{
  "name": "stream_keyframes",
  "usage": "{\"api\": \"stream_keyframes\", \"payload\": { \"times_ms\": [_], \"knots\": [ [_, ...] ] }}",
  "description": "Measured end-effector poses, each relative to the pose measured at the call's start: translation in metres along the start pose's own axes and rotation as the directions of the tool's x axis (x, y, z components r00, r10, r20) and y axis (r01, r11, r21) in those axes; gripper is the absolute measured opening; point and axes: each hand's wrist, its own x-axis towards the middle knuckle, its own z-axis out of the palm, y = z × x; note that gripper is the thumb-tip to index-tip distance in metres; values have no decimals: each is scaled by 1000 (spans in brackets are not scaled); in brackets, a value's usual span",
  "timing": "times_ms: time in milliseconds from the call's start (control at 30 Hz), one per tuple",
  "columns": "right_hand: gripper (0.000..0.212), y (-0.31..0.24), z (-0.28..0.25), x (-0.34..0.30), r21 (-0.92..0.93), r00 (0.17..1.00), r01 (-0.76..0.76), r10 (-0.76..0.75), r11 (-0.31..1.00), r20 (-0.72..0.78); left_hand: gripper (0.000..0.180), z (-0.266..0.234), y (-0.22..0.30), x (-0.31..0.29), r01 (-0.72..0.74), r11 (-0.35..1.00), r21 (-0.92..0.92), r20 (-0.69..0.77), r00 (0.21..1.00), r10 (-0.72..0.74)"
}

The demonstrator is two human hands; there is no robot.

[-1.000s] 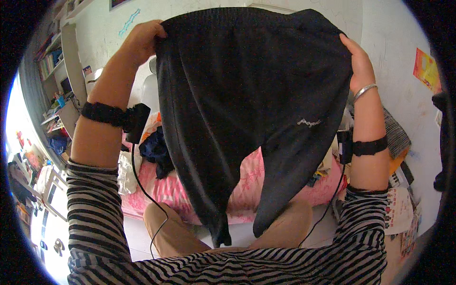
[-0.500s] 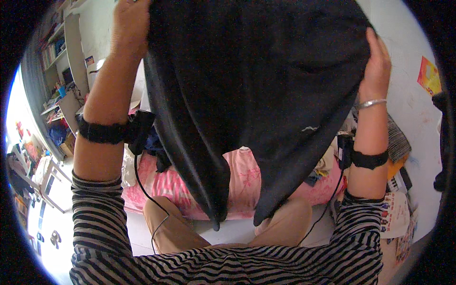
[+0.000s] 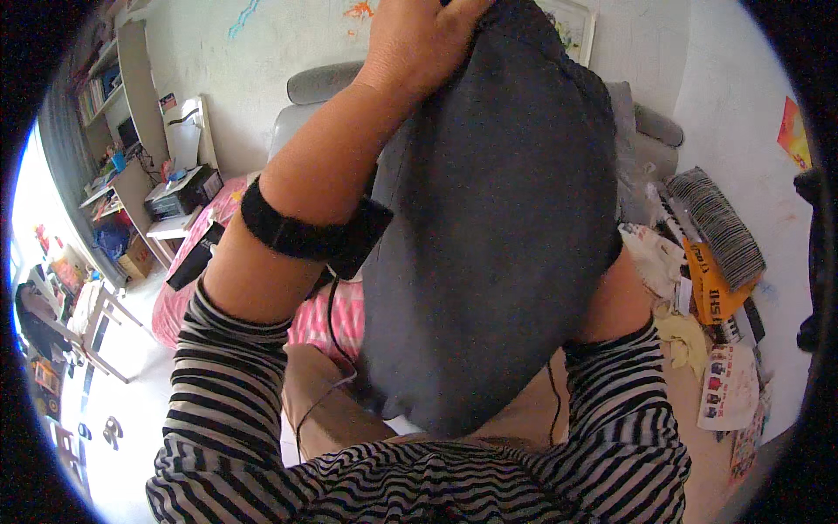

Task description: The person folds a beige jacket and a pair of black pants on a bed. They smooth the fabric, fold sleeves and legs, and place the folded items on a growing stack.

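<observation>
A pair of dark trousers [image 3: 497, 218] hangs up close in front of me, covering the middle of the view. Its legs now overlap in one broad panel that reaches down to my lap. At the gathered top edge, my left hand [image 3: 419, 44] is closed on the cloth, with its fingertips partly cut off by the upper border. My right forearm [image 3: 621, 297] goes up behind the trousers. The cloth hides my right hand, so its grip does not show.
Behind the trousers lies a bed with a pink patterned sheet [image 3: 327, 323]. A printer [image 3: 183, 196] stands on a low table to the left, near a shelf unit [image 3: 131, 96] and a white chair [image 3: 100, 327]. On the right are a striped cushion [image 3: 716, 227], an orange bag [image 3: 711, 284] and loose clothes.
The trousers went from spread wide between both hands to folded narrower and nearer my body. My left hand moved right; my right hand went behind the cloth.
</observation>
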Motion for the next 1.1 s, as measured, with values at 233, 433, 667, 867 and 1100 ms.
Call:
{"api": "stream_keyframes", "payload": {
  "times_ms": [233,433,667,867,1100],
  "knots": [
    [46,0,-1,-15,282,973,-231,215,931,88,55,-12,-16,-6,59,983,175,226,969,-98],
    [50,-8,-4,-52,353,906,-419,361,837,219,50,-14,-5,-19,-126,984,124,143,984,108],
    [55,10,-3,-38,541,889,-449,417,711,190,43,-15,-12,-3,-195,905,377,30,980,198],
    [55,17,-13,-66,658,870,-477,420,582,259,44,-23,-28,14,-138,919,370,-28,987,160],
    [32,23,-9,-53,524,869,-492,423,695,255,53,-29,-26,-6,111,902,417,76,985,-157]
  ]
}}
